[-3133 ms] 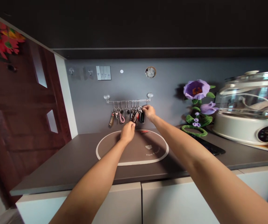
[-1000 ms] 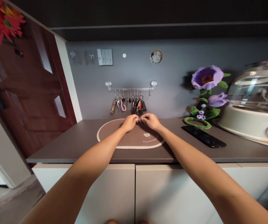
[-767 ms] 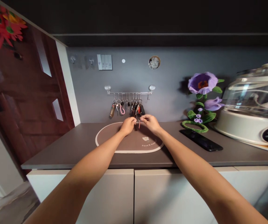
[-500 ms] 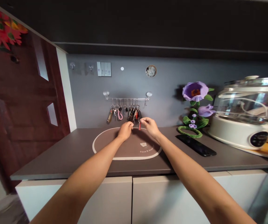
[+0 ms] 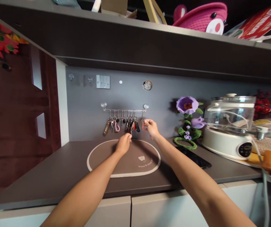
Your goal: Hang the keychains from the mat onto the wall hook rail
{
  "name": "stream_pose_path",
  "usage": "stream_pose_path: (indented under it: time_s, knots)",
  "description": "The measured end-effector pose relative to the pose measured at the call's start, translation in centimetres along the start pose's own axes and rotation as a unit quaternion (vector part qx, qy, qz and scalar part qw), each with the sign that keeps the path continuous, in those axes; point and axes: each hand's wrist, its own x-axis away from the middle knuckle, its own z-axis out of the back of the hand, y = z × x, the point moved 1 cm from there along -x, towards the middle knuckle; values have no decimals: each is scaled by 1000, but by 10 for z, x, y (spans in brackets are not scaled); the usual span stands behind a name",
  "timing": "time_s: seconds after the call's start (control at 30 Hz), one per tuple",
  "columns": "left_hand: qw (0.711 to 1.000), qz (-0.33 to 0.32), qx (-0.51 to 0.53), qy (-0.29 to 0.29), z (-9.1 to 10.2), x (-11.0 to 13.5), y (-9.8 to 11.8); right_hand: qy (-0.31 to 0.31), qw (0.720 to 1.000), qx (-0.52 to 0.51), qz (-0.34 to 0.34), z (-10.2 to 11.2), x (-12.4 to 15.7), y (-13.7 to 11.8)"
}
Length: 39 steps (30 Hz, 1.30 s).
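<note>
A clear hook rail (image 5: 124,110) is held to the grey wall by suction cups, and several bunches of keys (image 5: 129,126) hang from it. My right hand (image 5: 151,128) pinches a key ring with a red tag (image 5: 143,125) at the rail's right end, under the last hook. Whether the ring sits on that hook I cannot tell. My left hand (image 5: 124,143) is closed just below the hanging keys, thumb and finger pressed together. A small thin piece shows at its fingertips, too small to name. A pink strap (image 5: 117,126) and a brown tag (image 5: 106,127) hang further left.
Below the rail lies a brown oval mat (image 5: 116,164). To the right stand a purple knitted flower (image 5: 187,105), a black phone (image 5: 197,157) and a white appliance with a clear top (image 5: 225,142). A shelf (image 5: 135,47) with a pink basket (image 5: 203,19) overhangs the counter.
My right hand has moved the red-tagged key ring right, away from the other keys, to the rail's end hook. My left hand is now slightly lower beneath the bunches. The view has tilted up.
</note>
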Motion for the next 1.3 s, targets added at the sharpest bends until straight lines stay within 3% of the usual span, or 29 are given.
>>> stream_pose_path:
  time_s: [0.2, 0.43, 0.57, 0.87, 0.97, 1.13, 1.3]
  knots:
    - [1000, 4, 2, -1, -2, 0, -3, 42, 998, 51, 7, -5, -32, -12]
    - [1000, 6, 4, -2, -4, 0, -4, 130, 977, 166, -6, 0, -66, 4]
    - [1000, -1, -1, 0, -4, 0, -5, 122, 974, 190, -16, 2, -73, 9]
    - [1000, 6, -13, 0, -3, 0, -4, 98, 985, 116, -83, 3, -59, 15]
    - [1000, 8, -10, -7, -3, 0, -5, 86, 984, 141, -70, 5, -52, 15]
    - [998, 35, 18, -51, -2, -2, -4, 114, 975, 182, -47, 5, -29, 4]
    - [992, 96, 47, -74, 19, -4, 16, 51, 980, 190, -5, -4, 9, -7]
